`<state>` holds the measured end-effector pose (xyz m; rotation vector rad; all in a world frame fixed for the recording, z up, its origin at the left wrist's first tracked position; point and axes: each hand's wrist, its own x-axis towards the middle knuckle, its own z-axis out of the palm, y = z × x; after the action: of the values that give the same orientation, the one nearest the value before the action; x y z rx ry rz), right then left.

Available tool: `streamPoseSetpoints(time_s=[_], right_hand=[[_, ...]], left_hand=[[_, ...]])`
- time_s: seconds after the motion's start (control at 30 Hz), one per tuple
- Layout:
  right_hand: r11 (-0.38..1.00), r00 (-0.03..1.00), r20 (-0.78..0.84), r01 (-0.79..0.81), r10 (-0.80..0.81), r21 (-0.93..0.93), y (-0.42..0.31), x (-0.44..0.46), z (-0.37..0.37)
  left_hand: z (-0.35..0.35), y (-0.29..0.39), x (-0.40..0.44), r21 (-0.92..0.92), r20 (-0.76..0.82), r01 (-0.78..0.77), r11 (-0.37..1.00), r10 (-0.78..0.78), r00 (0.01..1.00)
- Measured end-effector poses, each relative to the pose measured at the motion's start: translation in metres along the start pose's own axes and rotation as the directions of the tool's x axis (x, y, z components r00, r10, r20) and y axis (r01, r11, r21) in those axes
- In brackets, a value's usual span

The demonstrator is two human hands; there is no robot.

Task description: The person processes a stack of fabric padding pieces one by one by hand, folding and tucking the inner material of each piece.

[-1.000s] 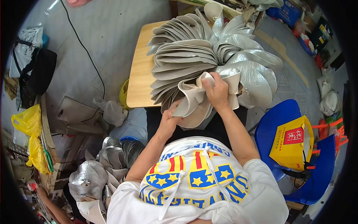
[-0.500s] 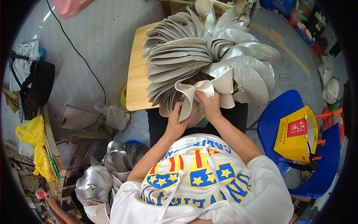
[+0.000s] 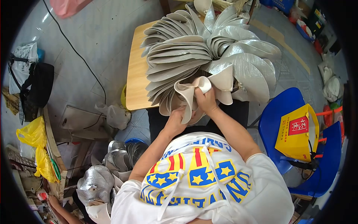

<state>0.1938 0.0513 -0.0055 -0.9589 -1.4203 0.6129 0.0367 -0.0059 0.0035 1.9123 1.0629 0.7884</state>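
Observation:
A beige, felt-like sheet (image 3: 188, 98) with a wavy, folded edge is held close to my body at the front of a large pile. My right hand (image 3: 206, 101) is closed on its folded upper part, thumb on the near side. Lower on the same sheet, my left hand (image 3: 176, 121) is closed at its edge, with some fingertips hidden behind it. Just beyond both hands fans a pile of similar curved sheets (image 3: 179, 56), grey-beige on one face. Several to the right show a shiny silver face (image 3: 248, 72).
The pile rests on a light wooden tabletop (image 3: 136, 82). To the right stands a blue chair (image 3: 276, 108) holding a yellow box (image 3: 294, 138). More silver-faced pieces (image 3: 95, 183) lie at lower left, near another person's arm (image 3: 61, 211). A black cable (image 3: 74, 48) crosses the floor.
My left hand has shifted slightly down and its fingers have gone further behind the sheet. My right hand has moved a little left, and the sheet's folded edge has turned slightly.

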Motion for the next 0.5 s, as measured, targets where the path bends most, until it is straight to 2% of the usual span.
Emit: streamPoseSetpoints(time_s=[0.03, 0.13, 0.17, 0.27, 0.3, 0.4, 0.43, 0.5], right_hand=[[0.984, 0.992, 0.07, 0.11, -0.101, -0.142, 0.006, 0.003, -0.003], [0.928, 0.981, 0.17, 0.152, -0.098, -0.341, 0.004, 0.014, -0.01], [0.919, 0.957, 0.259, -0.02, 0.132, -0.393, -0.007, 0.02, -0.016], [0.954, 0.955, 0.285, 0.007, 0.083, -0.301, 0.015, 0.022, -0.013], [0.95, 0.974, 0.219, 0.118, -0.054, -0.289, 0.012, 0.017, -0.013], [0.988, 0.958, 0.28, 0.099, -0.063, -0.117, -0.004, -0.001, -0.023], [0.986, 0.96, 0.277, 0.091, -0.049, -0.141, -0.011, -0.011, -0.028], [0.961, 0.954, 0.257, 0.204, -0.153, -0.188, -0.021, -0.02, -0.035]], left_hand=[[-0.001, -0.005, -0.001, 0.017, 0.003, -0.034, 0.999, 0.034, 0.999], [-0.007, -0.015, -0.002, -0.056, 0.025, -0.005, 0.998, 0.006, 1.0], [-0.015, -0.015, -0.001, -0.066, 0.102, 0.045, 0.997, -0.038, 0.994], [-0.022, -0.018, -0.003, -0.113, 0.128, 0.105, 0.988, -0.091, 0.988], [-0.021, -0.017, -0.003, -0.106, 0.105, 0.093, 0.99, -0.082, 0.991], [-0.017, -0.014, -0.013, -0.095, 0.025, 0.071, 0.993, -0.069, 0.997], [-0.021, -0.008, -0.012, 0.011, 0.099, 0.016, 1.0, -0.017, 0.995], [-0.025, 0.003, -0.014, 0.014, 0.144, -0.018, 1.0, 0.015, 0.989]])
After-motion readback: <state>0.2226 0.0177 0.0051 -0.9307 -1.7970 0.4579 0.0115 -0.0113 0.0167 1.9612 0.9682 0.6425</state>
